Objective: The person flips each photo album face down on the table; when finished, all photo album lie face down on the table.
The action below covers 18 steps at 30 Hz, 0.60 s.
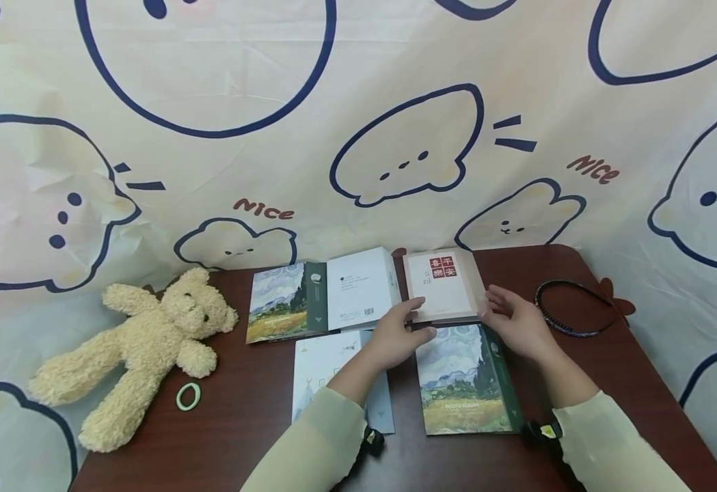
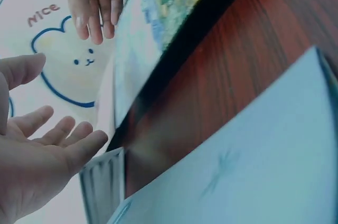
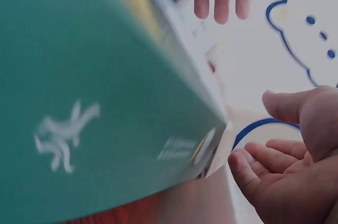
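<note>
A white book (image 1: 422,290) with red square characters lies at the back of the table, between the two hands. By its left front corner is my left hand (image 1: 395,335), thumb and fingers apart. My right hand (image 1: 518,324) is at its right edge; whether it touches the book cannot be told. Both wrist views show loosely extended fingers, with nothing gripped by the left hand (image 2: 47,160) or the right hand (image 3: 296,166). In front of the white book lies a photo album (image 1: 459,379) with a painted landscape cover and green spine (image 3: 105,76).
Left of the white book are another landscape album (image 1: 278,301) and a white panel (image 1: 361,287). A pale blue book (image 1: 315,369) lies partly under the left forearm. A teddy bear (image 1: 149,335) and mint ring (image 1: 188,396) are left; a dark headband (image 1: 570,333) is right.
</note>
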Each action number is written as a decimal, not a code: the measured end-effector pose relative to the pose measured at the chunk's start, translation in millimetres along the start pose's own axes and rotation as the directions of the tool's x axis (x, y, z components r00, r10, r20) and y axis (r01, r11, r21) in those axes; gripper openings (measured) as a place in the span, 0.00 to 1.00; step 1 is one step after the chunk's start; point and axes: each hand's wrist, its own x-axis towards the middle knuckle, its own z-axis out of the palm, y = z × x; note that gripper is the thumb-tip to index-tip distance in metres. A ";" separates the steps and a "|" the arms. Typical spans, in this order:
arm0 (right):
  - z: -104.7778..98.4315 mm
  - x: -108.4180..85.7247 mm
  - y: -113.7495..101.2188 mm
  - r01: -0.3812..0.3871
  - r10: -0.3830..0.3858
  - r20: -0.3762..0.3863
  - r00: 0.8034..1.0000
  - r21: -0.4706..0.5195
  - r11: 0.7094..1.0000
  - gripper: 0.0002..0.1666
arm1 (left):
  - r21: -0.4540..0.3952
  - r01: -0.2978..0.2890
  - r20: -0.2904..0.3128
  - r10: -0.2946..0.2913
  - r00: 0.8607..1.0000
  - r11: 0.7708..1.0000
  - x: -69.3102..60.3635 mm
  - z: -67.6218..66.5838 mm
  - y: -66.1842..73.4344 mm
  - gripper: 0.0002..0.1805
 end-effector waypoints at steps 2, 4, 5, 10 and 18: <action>1.4 -6.2 -5.6 0.034 -0.034 0.016 0.999 0.019 0.999 0.41 | -0.037 -0.017 -0.003 0.017 1.000 0.999 -6.1 -6.5 -0.4 0.38; 4.3 -11.6 -10.6 0.062 -0.064 0.044 0.997 0.039 0.997 0.42 | -0.060 -0.034 -0.010 0.033 0.999 0.998 -13.4 -14.3 -2.7 0.38; 6.3 -13.8 -13.2 0.078 -0.081 0.057 0.995 0.046 0.996 0.42 | -0.070 -0.041 -0.015 0.040 0.999 0.997 -17.6 -18.9 -4.3 0.37; 15.4 -24.3 -26.7 0.150 -0.152 0.103 0.983 0.024 0.988 0.41 | -0.047 -0.057 -0.051 0.055 0.997 0.997 -41.0 -43.8 -15.0 0.37; 27.2 -42.6 -43.1 0.282 -0.259 0.142 0.955 -0.183 0.942 0.43 | 0.249 -0.026 -0.145 0.064 0.987 0.968 -78.1 -74.4 -21.0 0.41</action>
